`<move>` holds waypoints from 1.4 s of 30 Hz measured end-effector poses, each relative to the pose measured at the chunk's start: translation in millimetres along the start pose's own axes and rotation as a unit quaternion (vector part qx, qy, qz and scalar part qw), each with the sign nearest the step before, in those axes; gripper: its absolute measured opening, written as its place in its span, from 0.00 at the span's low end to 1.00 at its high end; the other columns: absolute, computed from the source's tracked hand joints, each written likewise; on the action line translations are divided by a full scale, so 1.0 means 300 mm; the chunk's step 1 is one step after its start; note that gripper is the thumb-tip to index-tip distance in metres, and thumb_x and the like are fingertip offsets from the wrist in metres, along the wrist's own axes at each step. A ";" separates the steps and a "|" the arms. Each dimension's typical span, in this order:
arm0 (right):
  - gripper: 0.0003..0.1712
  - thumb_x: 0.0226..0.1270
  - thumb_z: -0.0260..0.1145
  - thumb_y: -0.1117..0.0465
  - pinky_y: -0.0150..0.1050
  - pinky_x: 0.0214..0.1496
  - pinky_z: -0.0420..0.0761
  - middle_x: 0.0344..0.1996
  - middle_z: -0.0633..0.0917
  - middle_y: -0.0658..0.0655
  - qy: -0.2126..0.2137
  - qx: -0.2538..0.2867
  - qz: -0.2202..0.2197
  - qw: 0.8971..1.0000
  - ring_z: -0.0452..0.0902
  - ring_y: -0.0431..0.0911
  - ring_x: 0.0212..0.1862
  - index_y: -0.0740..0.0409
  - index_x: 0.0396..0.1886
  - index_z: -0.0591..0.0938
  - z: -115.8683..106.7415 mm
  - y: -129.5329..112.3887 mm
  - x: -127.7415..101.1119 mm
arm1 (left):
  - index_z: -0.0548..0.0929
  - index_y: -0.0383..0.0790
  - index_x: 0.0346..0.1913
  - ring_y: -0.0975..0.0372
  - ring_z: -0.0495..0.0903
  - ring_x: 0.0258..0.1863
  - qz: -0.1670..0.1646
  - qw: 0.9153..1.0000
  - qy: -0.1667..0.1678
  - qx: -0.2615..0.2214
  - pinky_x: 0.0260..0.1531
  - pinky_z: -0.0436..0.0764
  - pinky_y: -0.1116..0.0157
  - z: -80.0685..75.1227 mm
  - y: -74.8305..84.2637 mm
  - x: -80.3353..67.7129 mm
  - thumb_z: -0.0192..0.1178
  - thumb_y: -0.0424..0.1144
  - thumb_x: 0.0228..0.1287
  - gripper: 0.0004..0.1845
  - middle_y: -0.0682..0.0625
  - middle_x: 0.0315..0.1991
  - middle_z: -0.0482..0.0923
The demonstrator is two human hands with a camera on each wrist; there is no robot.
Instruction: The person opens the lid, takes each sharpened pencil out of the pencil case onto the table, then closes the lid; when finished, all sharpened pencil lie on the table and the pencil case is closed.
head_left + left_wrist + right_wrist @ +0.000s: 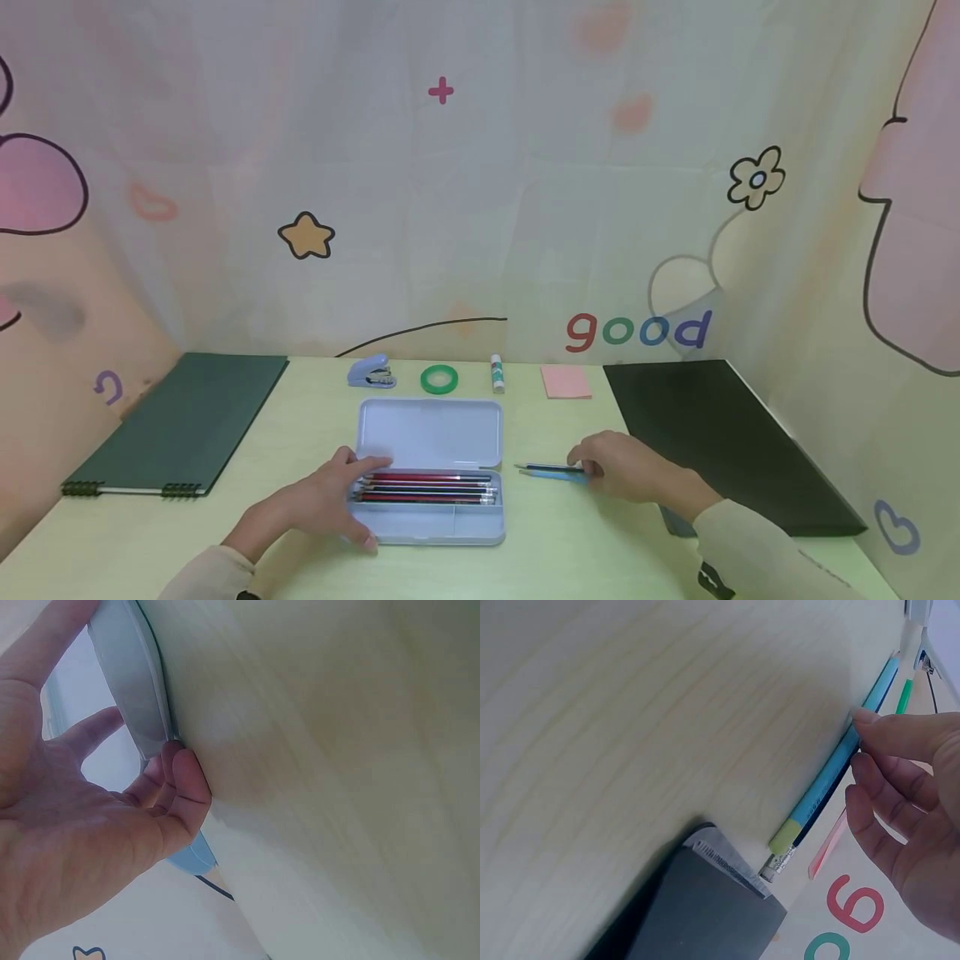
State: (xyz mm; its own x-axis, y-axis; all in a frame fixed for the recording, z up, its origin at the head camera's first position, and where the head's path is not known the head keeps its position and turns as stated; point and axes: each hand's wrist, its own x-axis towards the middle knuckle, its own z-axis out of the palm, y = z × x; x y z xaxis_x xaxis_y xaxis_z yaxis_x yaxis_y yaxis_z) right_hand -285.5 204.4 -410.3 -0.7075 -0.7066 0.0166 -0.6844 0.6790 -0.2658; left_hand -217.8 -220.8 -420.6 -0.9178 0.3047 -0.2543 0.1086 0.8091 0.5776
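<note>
Gripping the left end of an open, pale lilac-blue pencil case (412,525) with the left hand (326,497), setting the thumb at the near corner and spreading the index finger over the hinge side of the opened lid (429,432). Pinching a light-blue pencil (553,476) and, seemingly, a dark pencil (551,467) together between thumb and fingers of the right hand (626,467), just to the right of the case, pointing both tips toward it; leaving unclear any lift off the pale wooden table (570,550). Looking nearly finished with the pencils: already showing several red-and-black pencils (423,498) side by side in the long compartment nearest the hinge, apparently leaving only the pinched pair outside. Lining the far edge, left to right, with a lilac stapler (371,374), a green tape roll (425,380), a glue stick (497,373) and pink sticky notes (566,382), all well apart from both hands. Flanking everything with a dark green spiral notebook (183,425) on the left and a black folder (720,442) on the right.
</note>
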 end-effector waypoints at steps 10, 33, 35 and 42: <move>0.15 0.56 0.71 0.73 0.32 0.35 0.70 0.24 0.76 0.44 0.012 -0.009 0.018 1.000 0.68 0.36 0.31 0.58 0.43 0.87 0.005 0.009 0.002 | 0.69 0.52 0.72 0.53 0.68 0.53 0.001 1.000 0.000 0.003 0.49 0.74 0.53 0.003 -0.006 0.006 0.83 0.47 0.39 0.52 0.45 0.50 0.62; 0.24 0.64 0.71 0.58 0.43 0.56 0.80 0.53 0.85 0.52 0.005 0.053 -0.022 0.998 0.81 0.46 0.53 0.53 0.60 0.81 0.004 -0.256 0.224 | 0.69 0.53 0.72 0.53 0.68 0.54 -0.007 1.000 0.000 0.001 0.50 0.74 0.52 -0.003 -0.007 0.010 0.83 0.47 0.39 0.52 0.45 0.51 0.62; 0.24 0.64 0.72 0.57 0.43 0.58 0.79 0.55 0.85 0.51 -0.002 0.053 -0.030 0.998 0.81 0.44 0.54 0.52 0.60 0.81 0.016 -0.296 0.248 | 0.69 0.53 0.72 0.53 0.68 0.53 -0.004 1.000 0.000 -0.001 0.50 0.73 0.52 -0.001 -0.009 0.011 0.83 0.46 0.39 0.52 0.45 0.50 0.62; 0.22 0.64 0.73 0.57 0.32 0.52 0.78 0.48 0.88 0.47 -0.013 0.012 -0.091 0.996 0.82 0.37 0.45 0.49 0.58 0.83 0.081 -0.399 0.328 | 0.70 0.54 0.72 0.54 0.68 0.53 -0.011 1.000 -0.002 0.000 0.51 0.74 0.52 0.003 -0.007 0.013 0.83 0.48 0.39 0.52 0.46 0.50 0.62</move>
State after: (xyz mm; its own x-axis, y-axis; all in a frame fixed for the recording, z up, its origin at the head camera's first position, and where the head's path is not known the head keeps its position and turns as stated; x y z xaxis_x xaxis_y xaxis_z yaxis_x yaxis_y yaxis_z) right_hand -269.0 48.8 -400.3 -0.5673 -0.8224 0.0425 -0.7960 0.5344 -0.2843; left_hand -221.3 -220.8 -423.5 -0.9187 0.2886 -0.2696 0.0887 0.8159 0.5714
